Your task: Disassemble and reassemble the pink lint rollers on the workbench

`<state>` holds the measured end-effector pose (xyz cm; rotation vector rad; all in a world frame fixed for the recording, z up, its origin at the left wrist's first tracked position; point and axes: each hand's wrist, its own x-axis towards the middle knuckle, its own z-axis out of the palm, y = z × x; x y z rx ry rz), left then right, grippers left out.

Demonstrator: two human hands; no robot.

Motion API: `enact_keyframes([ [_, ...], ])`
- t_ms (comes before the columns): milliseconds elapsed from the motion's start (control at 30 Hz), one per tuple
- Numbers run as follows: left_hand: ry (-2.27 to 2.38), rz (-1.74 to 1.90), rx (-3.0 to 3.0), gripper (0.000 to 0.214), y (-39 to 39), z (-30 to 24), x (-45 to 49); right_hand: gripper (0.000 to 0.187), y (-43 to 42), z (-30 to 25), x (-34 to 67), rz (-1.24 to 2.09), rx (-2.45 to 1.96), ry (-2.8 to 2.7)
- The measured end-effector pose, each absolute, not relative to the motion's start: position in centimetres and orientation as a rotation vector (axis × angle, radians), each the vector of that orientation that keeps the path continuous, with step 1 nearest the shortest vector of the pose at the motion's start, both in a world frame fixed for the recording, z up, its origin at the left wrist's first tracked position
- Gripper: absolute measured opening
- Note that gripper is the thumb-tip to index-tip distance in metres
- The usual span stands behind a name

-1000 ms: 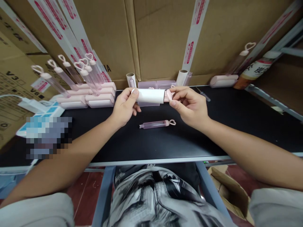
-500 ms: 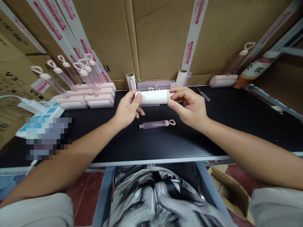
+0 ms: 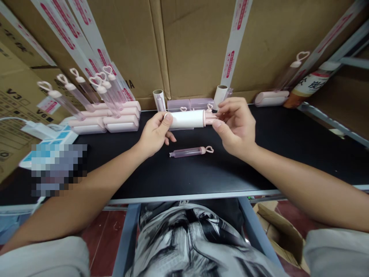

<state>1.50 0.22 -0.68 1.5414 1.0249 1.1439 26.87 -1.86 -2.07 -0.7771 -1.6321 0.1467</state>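
Note:
My left hand point(image 3: 155, 132) is closed around the left end of a white paper roll point(image 3: 187, 119), held level above the black table. From the roll's right end sticks a pink plastic core point(image 3: 210, 118) with a collar and prongs. My right hand point(image 3: 238, 125) has its thumb and fingertips at the outer end of these prongs, seemingly pinching them. Below the roll lies a clear purple handle point(image 3: 190, 152) with a pink heart-shaped loop. Behind it, partly hidden by my hands, are purple covers point(image 3: 178, 105) and further heart loops.
Several assembled pink lint rollers point(image 3: 121, 122) stand at the left, one more point(image 3: 272, 98) at the right. Two upright white rolls point(image 3: 220, 96) stand at the back. A bottle point(image 3: 311, 84) leans at the right; a power strip point(image 3: 62, 136) lies left. Cardboard boxes point(image 3: 190, 46) wall the back.
My right hand has moved a little to the right, away from the roll's end, and the pink prongs now show. My left hand and the roll have stayed nearly still.

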Motion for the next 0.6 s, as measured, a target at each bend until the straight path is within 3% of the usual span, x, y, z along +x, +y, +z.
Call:
enact_keyframes([
  [133,1.023,1.156,1.542,0.060,0.2,-0.8,1.4,0.047,-2.0,-2.4,26.8,0.140,-0.736,-1.581],
  [300,1.054,1.154,1.524,0.059,0.0,-0.8,1.4,0.029,-2.9,-2.2,26.8,0.271,-0.730,-1.879],
  [600,1.081,1.191,1.474,0.059,0.1,-0.2,1.4,0.024,-1.8,-1.5,27.9,0.072,-0.804,-1.672],
])
